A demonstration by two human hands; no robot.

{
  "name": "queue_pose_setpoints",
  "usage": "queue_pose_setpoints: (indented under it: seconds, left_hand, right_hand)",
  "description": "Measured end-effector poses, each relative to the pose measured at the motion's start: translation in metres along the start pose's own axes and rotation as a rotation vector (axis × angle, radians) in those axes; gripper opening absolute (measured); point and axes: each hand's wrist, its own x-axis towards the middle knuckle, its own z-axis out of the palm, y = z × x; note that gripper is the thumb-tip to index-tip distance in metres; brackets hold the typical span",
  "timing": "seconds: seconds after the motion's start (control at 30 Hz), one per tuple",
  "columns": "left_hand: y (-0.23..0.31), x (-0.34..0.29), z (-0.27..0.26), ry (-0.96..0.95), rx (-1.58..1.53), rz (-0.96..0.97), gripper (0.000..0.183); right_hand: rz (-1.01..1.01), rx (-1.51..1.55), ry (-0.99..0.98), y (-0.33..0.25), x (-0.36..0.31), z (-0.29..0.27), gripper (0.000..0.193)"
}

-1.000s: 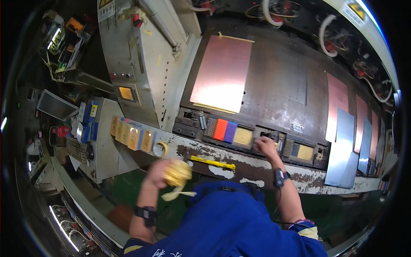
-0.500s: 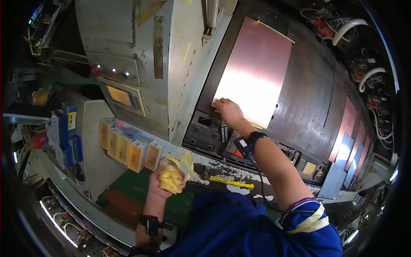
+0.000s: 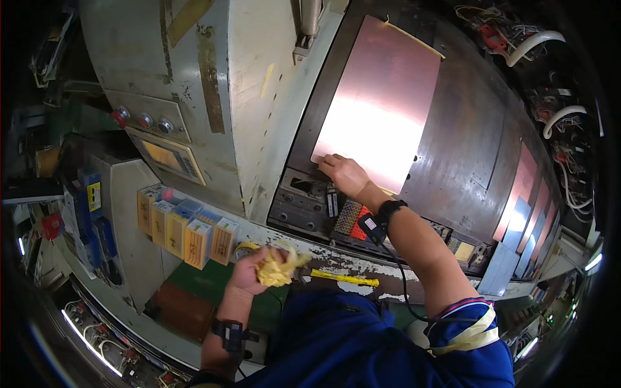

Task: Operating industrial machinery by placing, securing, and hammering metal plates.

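The shiny copper-coloured sheet (image 3: 381,97) lies flat on the far side, and the crumpled wad of yellow tape (image 3: 274,273) is at near left.

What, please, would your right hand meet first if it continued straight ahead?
The right hand, at a corner of the copper-coloured sheet, would probably meet the grey machine housing first, though depth is unclear.

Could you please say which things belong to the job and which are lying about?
Apparently in use:
crumpled yellow wad, in the left hand
copper-coloured sheet, at the right hand

Apparently lying about:
yellow-handled tool
row of boxes
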Motion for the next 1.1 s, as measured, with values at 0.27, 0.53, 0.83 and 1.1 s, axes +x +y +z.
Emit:
queue_pose_setpoints:
  seconds: [0.27,0.53,0.83,1.1]
  left_hand:
    - [-0.019,0.002,-0.011,-0.188,-0.081,0.354,0.025]
    - [-0.043,0.023,0.026,0.081,0.173,0.328,0.024]
    - [-0.075,0.215,0.162,-0.036,1.623,0.596,0.072]
    - [-0.110,0.364,0.240,-0.225,1.889,0.495,0.018]
  right_hand:
    - [0.116,-0.061,-0.117,-0.010,0.009,0.000,0.023]
    - [0.232,0.135,0.141,0.006,-0.010,0.011,0.015]
    - [0.967,0.962,0.826,0.070,-0.120,-0.138,0.005]
    - [0.946,0.527,0.196,0.189,-0.134,-0.135,0.011]
